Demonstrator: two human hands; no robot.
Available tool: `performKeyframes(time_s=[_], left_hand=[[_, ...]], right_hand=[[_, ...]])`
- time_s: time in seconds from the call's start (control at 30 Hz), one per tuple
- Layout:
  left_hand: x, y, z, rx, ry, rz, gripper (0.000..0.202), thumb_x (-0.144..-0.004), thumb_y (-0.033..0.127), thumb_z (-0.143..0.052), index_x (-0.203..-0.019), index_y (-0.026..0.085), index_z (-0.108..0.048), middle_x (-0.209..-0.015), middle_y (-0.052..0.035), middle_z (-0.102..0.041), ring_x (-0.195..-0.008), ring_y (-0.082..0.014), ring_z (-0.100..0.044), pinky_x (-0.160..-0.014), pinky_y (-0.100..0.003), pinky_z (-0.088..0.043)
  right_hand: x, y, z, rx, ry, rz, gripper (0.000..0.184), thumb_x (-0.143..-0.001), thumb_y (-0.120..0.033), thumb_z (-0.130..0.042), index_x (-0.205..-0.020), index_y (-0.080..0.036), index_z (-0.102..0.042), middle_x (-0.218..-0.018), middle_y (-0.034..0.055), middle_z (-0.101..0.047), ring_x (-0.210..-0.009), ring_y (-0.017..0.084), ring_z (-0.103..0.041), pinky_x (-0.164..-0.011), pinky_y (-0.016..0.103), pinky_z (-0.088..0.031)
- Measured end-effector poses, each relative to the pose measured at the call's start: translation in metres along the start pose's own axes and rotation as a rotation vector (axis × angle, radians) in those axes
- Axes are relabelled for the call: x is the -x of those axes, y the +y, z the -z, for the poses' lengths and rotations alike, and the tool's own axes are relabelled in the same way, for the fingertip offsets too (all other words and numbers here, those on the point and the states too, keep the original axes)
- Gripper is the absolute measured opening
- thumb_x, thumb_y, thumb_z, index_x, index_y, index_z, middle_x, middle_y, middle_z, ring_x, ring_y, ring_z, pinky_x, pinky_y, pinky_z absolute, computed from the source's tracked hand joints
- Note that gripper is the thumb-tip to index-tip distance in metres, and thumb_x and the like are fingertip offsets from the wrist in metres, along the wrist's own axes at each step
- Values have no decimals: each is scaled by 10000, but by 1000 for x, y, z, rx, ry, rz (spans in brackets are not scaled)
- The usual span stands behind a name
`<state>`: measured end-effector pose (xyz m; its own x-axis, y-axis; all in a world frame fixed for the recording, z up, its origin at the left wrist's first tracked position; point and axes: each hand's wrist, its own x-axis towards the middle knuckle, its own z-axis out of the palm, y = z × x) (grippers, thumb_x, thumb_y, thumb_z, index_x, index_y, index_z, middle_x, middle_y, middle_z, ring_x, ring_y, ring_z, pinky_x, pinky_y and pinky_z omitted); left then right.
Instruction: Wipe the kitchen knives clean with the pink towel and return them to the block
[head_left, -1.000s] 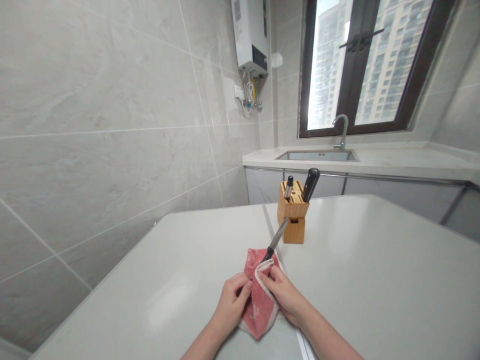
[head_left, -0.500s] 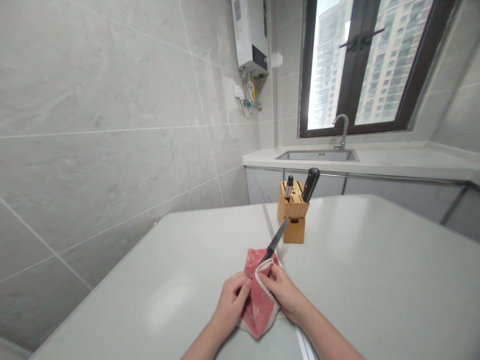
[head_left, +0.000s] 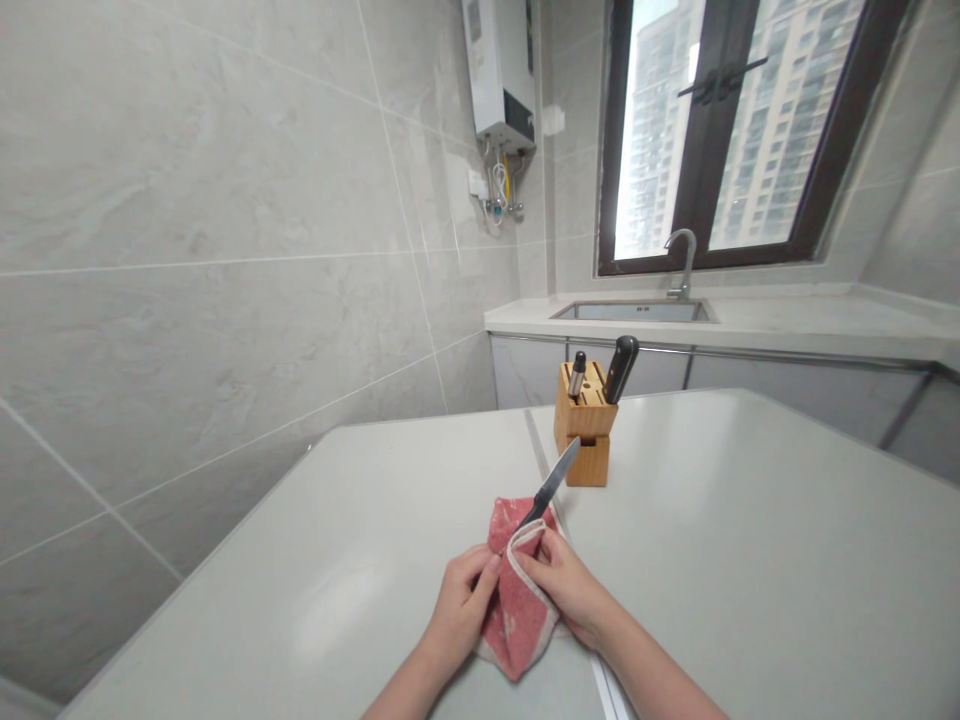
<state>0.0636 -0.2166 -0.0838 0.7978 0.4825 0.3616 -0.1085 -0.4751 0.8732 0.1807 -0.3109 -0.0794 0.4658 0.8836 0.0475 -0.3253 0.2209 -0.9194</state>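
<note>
Thus, hands: your left hand (head_left: 457, 612) and right hand (head_left: 564, 588) close together, clamped on the towel.
Towel (head_left: 519, 620): soft, red, folded at lower centre of frame.
Knife (head_left: 553, 482): blade stiff, sharp, slanting up from the towel; hold through the cloth, clear of the edge.
Block (head_left: 584, 440): wooden, ahead on the table (head_left: 750, 560).

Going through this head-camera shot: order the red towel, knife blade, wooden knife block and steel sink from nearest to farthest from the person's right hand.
From the right hand:
1. Red towel, in its grip.
2. Knife blade, ahead, out of the towel.
3. Wooden knife block, farther ahead on the table.
4. Steel sink, farthest, under the window.
</note>
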Motion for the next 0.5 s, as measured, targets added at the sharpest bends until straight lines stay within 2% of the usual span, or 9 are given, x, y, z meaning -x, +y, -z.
performKeyframes(time_s=[0.33, 0.5], left_hand=[[0, -6, -2, -8, 6, 33, 368, -889, 369, -402, -621, 141, -510, -636, -17, -490, -633, -144, -434, -614, -232, -353], [-1, -11, -1, 51, 9, 96, 426, -880, 421, -394, -553, 153, -441, -569, 3, -436, -577, -128, -409, -575, -229, -322]], right_hand=[[-2, 1, 3, -18, -5, -3, 319, -664, -350, -720, -887, -163, -589, -948, 71, -654, -958, 243, -578, -833, 375, -435], [-3, 2, 4, -70, 7, -6, 298, -672, -348, -717, -864, -160, -588, -886, 58, -668, -858, 220, -610, -747, 332, -460]])
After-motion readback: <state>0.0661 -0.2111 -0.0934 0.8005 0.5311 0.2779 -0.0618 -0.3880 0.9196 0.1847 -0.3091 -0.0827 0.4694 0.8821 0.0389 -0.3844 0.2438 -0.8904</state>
